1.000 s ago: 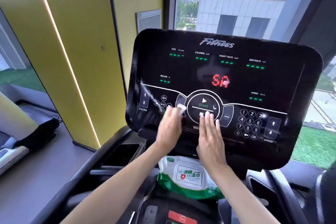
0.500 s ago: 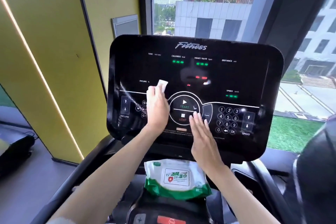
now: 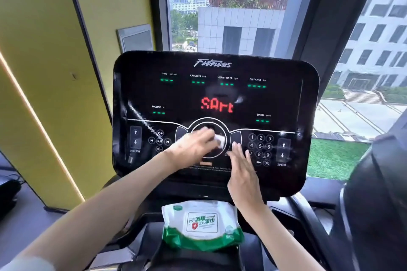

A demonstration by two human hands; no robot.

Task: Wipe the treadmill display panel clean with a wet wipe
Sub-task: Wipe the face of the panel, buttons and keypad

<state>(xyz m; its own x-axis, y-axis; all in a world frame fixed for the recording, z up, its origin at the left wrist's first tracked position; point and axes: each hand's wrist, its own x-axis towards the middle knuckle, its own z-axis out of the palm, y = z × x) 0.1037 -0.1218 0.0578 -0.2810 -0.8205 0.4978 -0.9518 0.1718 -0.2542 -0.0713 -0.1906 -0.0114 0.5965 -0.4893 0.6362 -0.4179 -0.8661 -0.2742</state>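
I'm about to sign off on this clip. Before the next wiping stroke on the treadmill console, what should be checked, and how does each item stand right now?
1. White wet wipe gripped by the left hand: ok, pinched in its fingers.
2. Wipe against the glossy black treadmill display panel: ok, it sits on the round centre control.
3. Right hand clear of the stroke path: not ok, its flat fingers rest on the panel just right of the wipe.
4. Area around the red readout wiped: cannot tell.
5. Green-and-white wipes pack within reach: ok, it lies just below the panel.

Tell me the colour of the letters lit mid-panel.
The letters are red; the head view shows them.
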